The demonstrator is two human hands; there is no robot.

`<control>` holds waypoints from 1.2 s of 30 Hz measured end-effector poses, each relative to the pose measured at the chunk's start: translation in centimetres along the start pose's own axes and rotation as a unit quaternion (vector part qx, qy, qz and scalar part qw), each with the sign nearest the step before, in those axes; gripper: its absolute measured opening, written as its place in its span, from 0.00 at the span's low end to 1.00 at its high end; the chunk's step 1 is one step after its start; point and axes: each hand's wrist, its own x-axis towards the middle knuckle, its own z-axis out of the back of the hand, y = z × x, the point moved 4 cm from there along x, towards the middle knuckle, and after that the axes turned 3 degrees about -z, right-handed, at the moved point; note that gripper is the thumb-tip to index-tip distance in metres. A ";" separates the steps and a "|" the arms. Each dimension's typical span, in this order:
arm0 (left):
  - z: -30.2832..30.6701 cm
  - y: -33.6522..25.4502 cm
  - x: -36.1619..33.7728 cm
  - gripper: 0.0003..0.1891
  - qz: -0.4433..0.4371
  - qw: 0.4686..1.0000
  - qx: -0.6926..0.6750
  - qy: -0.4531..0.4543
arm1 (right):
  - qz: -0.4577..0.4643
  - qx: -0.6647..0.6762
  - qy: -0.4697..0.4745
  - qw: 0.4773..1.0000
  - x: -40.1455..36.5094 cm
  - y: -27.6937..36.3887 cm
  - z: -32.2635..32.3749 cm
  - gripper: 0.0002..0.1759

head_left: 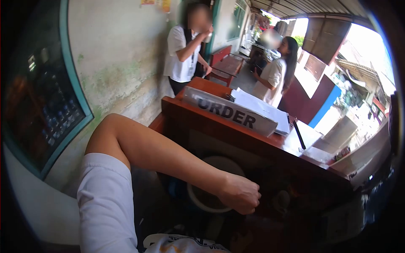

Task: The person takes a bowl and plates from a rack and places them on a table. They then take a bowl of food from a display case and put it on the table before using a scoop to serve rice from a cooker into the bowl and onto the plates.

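Note:
My left arm, in a white sleeve, reaches across the lower middle of the head view. My left hand is closed in a fist with the knuckles up; its fingertips are turned away, so whatever they may hold is hidden. Below and behind the wrist is a round pale container in the dark space behind the counter. Past the hand stands a red-brown wooden counter. On it is a white sign with large dark letters that look like "ORDER". My right hand is out of sight.
White papers and a long black object lie on the counter. Beyond it are a person drinking from a cup and another person in a pale top. A red bench stands behind them. A teal-framed glass pane is on the left.

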 end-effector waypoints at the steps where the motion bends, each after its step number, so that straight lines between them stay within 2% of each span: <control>1: 0.8 -0.9 0.2 0.06 0.021 1.000 -0.003 -0.002 | 0.017 0.012 0.003 1.000 0.8 0.2 -0.2 0.16; 4: 0.0 -5.0 1.4 0.07 0.092 0.994 -0.024 -0.057 | 0.090 0.044 0.013 0.995 2.8 0.8 -0.6 0.16; 6: -2.4 -8.4 3.1 0.07 0.173 0.967 -0.103 -0.154 | 0.149 0.067 0.028 0.986 3.9 0.9 -0.9 0.16; 8: -8.2 -11.6 5.2 0.07 0.291 0.903 -0.176 -0.262 | 0.212 0.094 0.044 0.972 4.8 1.5 -1.4 0.16; 9: -11.3 -13.7 5.6 0.07 0.373 0.850 -0.208 -0.308 | 0.242 0.106 0.051 0.963 5.4 1.8 -1.8 0.16; 10: -14.7 -16.5 5.8 0.07 0.445 0.788 -0.237 -0.354 | 0.269 0.121 0.059 0.954 5.6 2.4 -2.1 0.17; 12: -24.2 -24.1 5.8 0.09 0.650 0.631 -0.265 -0.330 | 0.317 0.149 0.084 0.933 5.3 4.1 -2.7 0.17; 13: -32.0 -29.7 5.7 0.12 0.742 0.524 -0.310 -0.279 | 0.342 0.159 0.098 0.921 5.0 5.0 -2.8 0.17; 14: -34.6 -35.8 5.8 0.15 0.811 0.411 -0.384 -0.163 | 0.367 0.172 0.115 0.907 4.4 5.7 -2.9 0.17; 15: -35.2 -42.1 7.0 0.18 0.862 0.257 -0.414 -0.142 | 0.394 0.182 0.131 0.892 3.9 6.6 -3.1 0.17; 16: -35.2 -47.5 8.7 0.23 0.839 0.209 -0.490 -0.111 | 0.418 0.193 0.148 0.875 3.3 7.7 -3.2 0.17; 17: -36.3 -52.3 11.1 0.31 0.792 0.099 -0.600 -0.063 | 0.441 0.205 0.167 0.857 2.4 8.8 -3.4 0.17; 19: -35.7 -58.6 15.4 0.39 0.760 0.009 -0.626 -0.174 | 0.488 0.228 0.198 0.819 0.4 11.3 -3.7 0.17; 22: -33.3 -62.9 20.5 0.45 0.717 -0.074 -0.621 -0.308 | 0.541 0.251 0.237 0.767 -3.0 14.4 -4.1 0.18; 25: -35.3 -65.9 26.1 0.49 0.712 -0.225 -0.539 -0.390 | 0.580 0.263 0.272 0.721 -6.7 17.2 -4.4 0.18; 26: -36.3 -66.9 27.8 0.48 0.707 -0.257 -0.513 -0.413 | 0.591 0.265 0.285 0.706 -8.3 18.1 -4.5 0.18; 30: -36.2 -70.6 32.1 0.45 0.690 -0.304 -0.450 -0.477 | 0.629 0.264 0.339 0.648 -15.0 21.1 -4.6 0.19; 36: -34.1 -77.7 36.5 0.42 0.664 -0.332 -0.382 -0.551 | 0.673 0.235 0.422 0.560 -28.0 24.8 -3.7 0.20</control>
